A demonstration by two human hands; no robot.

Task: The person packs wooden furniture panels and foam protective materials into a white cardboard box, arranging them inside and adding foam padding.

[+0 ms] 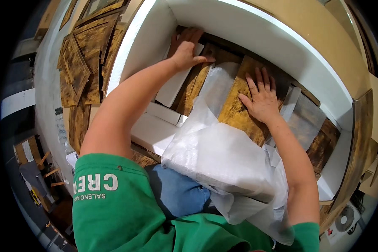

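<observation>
Both my arms reach into a big cardboard box lined with white foam (277, 29). My left hand (185, 49) is open at the far left of the box. Its fingertips rest at a dark wooden edge, and its thumb points toward a brown wooden piece (191, 90). Fingers spread, my right hand (261, 96) lies flat on a brown-stained wooden board (241, 96) in the middle. White foam wrap (222, 147) drapes over the near part of that board and hangs over the box's near side. A white foam block (178, 80) sits below my left hand.
More wood partly under translucent wrap (304, 119) lies in the box's right side. Stained wooden panels (80, 67) are stacked outside to the left. A long wooden board (357, 143) stands along the right side. A white fan unit (343, 220) is at the lower right.
</observation>
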